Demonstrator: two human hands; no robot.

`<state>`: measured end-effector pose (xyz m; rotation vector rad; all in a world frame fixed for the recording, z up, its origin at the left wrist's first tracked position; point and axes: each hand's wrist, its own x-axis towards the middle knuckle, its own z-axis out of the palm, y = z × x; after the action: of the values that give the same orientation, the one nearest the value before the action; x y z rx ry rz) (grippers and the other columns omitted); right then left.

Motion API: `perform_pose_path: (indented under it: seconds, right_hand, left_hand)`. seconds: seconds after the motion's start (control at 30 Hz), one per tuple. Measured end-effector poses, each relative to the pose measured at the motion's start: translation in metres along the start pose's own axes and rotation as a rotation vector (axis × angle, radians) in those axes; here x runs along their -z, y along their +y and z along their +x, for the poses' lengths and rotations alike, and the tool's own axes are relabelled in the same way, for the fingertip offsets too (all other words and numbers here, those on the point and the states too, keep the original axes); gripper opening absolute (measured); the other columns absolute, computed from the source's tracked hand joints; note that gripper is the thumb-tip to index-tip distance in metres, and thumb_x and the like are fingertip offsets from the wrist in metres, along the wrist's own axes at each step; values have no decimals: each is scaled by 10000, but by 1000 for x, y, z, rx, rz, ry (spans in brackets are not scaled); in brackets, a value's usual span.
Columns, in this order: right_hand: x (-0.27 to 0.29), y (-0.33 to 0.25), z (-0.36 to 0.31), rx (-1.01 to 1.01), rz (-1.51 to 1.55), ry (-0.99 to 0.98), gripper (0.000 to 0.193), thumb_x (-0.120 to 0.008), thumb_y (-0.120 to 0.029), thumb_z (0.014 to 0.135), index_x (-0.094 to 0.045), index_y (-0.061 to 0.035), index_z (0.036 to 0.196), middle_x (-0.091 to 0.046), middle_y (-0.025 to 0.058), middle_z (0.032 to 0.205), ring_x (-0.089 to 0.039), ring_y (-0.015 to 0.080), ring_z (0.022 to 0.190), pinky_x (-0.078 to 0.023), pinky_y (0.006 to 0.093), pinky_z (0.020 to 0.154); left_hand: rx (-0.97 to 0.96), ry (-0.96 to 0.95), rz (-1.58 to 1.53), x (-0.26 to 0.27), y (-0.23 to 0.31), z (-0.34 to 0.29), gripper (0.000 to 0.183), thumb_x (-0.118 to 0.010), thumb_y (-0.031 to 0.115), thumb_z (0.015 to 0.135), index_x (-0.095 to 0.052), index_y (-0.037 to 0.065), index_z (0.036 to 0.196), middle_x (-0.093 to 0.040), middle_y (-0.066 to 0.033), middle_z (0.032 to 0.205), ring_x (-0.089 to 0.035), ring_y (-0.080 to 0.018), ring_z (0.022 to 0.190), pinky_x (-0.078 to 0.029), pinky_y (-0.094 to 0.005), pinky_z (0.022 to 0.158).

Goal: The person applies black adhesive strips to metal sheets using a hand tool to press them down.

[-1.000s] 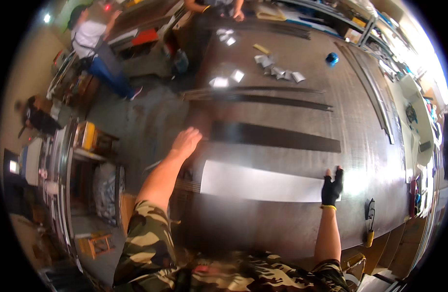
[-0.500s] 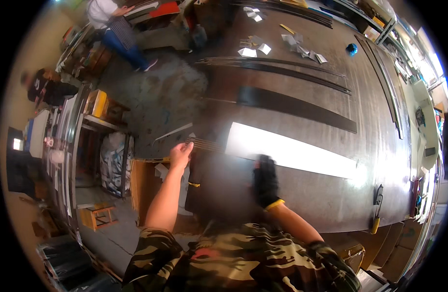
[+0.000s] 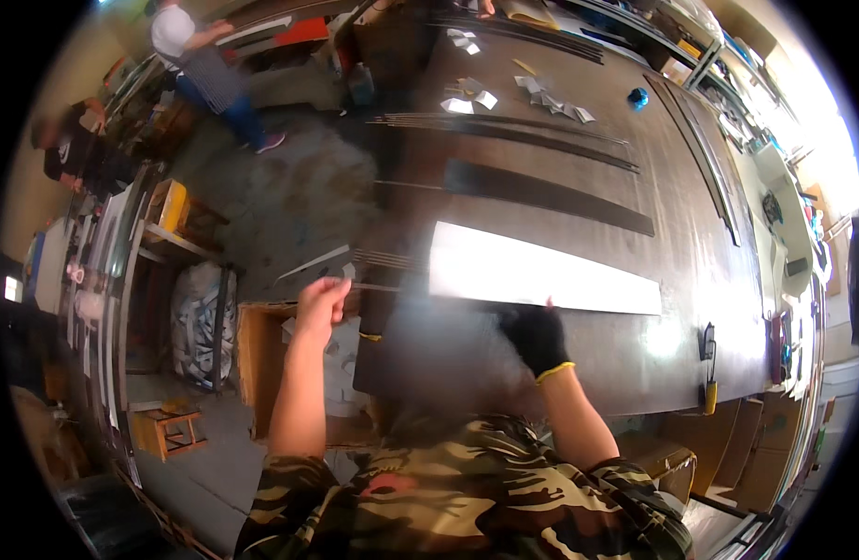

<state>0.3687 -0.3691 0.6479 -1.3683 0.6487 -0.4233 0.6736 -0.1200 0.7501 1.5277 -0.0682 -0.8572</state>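
Bright, flat sheet-metal strip [image 3: 541, 273] lay lengthwise on the dark tabletop [image 3: 691, 233], glare hiding its surface. Black-gloved right hand [image 3: 534, 338] touched its near edge; finger spread could not be told. Bare left hand [image 3: 319, 304] hung curled beside the tabletop's left end. Dark strips [image 3: 551, 191] and small metal offcuts [image 3: 541, 98] lay beyond. Cardboard box [image 3: 261, 359] stood below.

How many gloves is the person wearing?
1: a black glove on the right hand, at the bright sheet's near edge. The left hand is bare.
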Motion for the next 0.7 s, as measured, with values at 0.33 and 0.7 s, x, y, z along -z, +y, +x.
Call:
perform_pose_path:
  seconds: [0.33,0.7]
  right_hand:
    - [111,50,-138,-339,-606,48,490,-548,-434,993,-612,-44,703,-679,131,729,-669,219,712,-520,382,713]
    - [-52,-61,-77,148,-1275,-252,277,-762,-344,765,-657,-116,882,-687,117,857,-674,335,811,-526,441,705]
  left_hand:
    - [49,-62,659,36,-87,-90,271,-781,230,853,-646,31,978,-656,-25,801,-620,-169,740,-483,-312,658]
    - [-839,-356,1158,-13,-111,-95,154,-777,147,767,-664,81,850,-618,-32,865,-625,-266,897,-526,-417,697]
